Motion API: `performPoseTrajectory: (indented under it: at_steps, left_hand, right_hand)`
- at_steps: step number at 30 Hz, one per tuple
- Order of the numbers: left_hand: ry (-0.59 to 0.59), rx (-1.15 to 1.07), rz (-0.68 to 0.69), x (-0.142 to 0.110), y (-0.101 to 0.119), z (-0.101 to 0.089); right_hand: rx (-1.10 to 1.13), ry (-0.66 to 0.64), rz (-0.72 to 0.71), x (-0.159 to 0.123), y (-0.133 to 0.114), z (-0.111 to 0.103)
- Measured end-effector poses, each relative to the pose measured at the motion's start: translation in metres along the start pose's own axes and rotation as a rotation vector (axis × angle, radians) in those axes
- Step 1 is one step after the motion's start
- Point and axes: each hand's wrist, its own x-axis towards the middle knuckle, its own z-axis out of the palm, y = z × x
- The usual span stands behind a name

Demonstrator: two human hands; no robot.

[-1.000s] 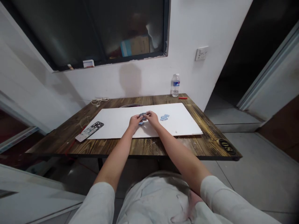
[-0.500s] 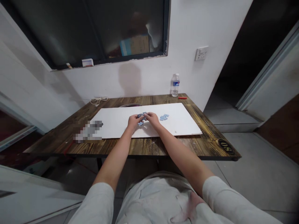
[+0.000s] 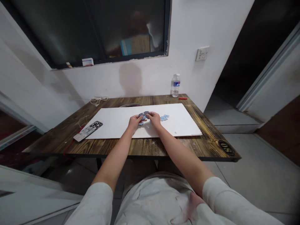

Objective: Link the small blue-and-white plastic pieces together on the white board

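At my fingertips | left hand (image 3: 134, 122), right hand (image 3: 153, 119): fingers curled, gripping small blue-printed pieces (image 3: 143, 115) together over the white board (image 3: 112, 126) | in hand: working these pieces | loose piece (image 3: 141, 124) just below | blue-printed pile (image 3: 164, 117) just right | beyond: plastic water bottle (image 3: 176, 85) on the wooden table (image 3: 145, 150)

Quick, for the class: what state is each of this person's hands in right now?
Left hand: closed, pinching small blue-and-white pieces.
Right hand: closed, pinching the same pieces from the other side.
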Motion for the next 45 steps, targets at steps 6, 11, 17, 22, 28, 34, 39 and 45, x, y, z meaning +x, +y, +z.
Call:
performPoseTrajectory:
  at_steps: [6, 11, 17, 22, 28, 34, 39, 45]
  left_hand:
    - [0.077, 0.04, -0.012, 0.0015, -0.0013, -0.004]
    - [0.11, 0.057, -0.006, 0.0017, -0.0025, -0.0048]
    - [0.1, 0.071, 0.01, 0.001, -0.0018, -0.0049]
    - [0.091, 0.045, 0.0, 0.0008, -0.0011, -0.0039]
    - [0.011, 0.002, 0.007, -0.0017, 0.0017, -0.0011]
    - [0.045, 0.018, 0.01, -0.0018, 0.0031, -0.002]
    - [0.033, 0.016, 0.01, -0.0013, 0.0025, -0.0032]
    - [-0.029, 0.013, 0.006, -0.0003, 0.0012, -0.003]
  right_hand:
    - [0.044, -0.011, 0.006, 0.002, 0.0015, 0.0009]
    - [0.087, -0.007, 0.01, 0.0023, 0.0016, 0.0017]
    - [0.069, -0.049, -0.015, 0.0003, 0.0017, 0.0021]
    - [0.005, -0.026, -0.006, -0.0003, 0.0002, 0.0012]
    - [-0.012, 0.008, -0.001, 0.0007, 0.0005, -0.0017]
    - [-0.006, -0.012, 0.028, 0.002, 0.0013, -0.0009]
    - [0.017, -0.093, 0.011, 0.0005, 0.0003, 0.0009]
    - [-0.021, -0.037, -0.006, -0.0011, -0.0025, 0.0008]
